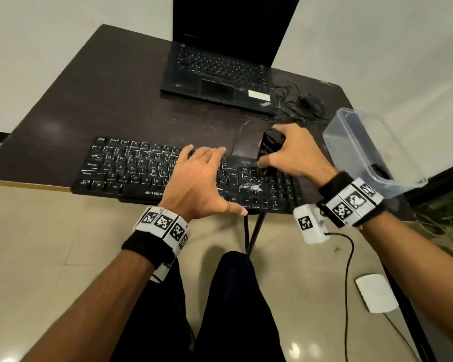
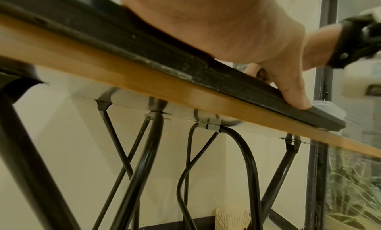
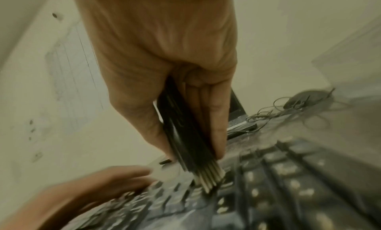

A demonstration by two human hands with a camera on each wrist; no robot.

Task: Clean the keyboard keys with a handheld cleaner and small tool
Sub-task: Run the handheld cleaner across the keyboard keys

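Note:
A black keyboard (image 1: 131,171) with white dust on its keys lies along the near edge of the dark table (image 1: 110,100). My left hand (image 1: 196,176) lies flat on its middle keys, fingers straight, and the thumb (image 2: 292,93) presses the keyboard's front edge (image 2: 185,68). My right hand (image 1: 293,150) grips a black handheld cleaner (image 1: 268,150) upright over the keys beside the number pad. In the right wrist view the cleaner (image 3: 181,135) ends in pale bristles (image 3: 210,178) that touch the keyboard (image 3: 288,184).
An open black laptop (image 1: 220,71) stands at the back of the table. A mouse with a tangled cable (image 1: 309,103) lies right of it. A clear plastic box (image 1: 372,147) sits tilted at the right edge. A white pad (image 1: 377,292) lies on the floor.

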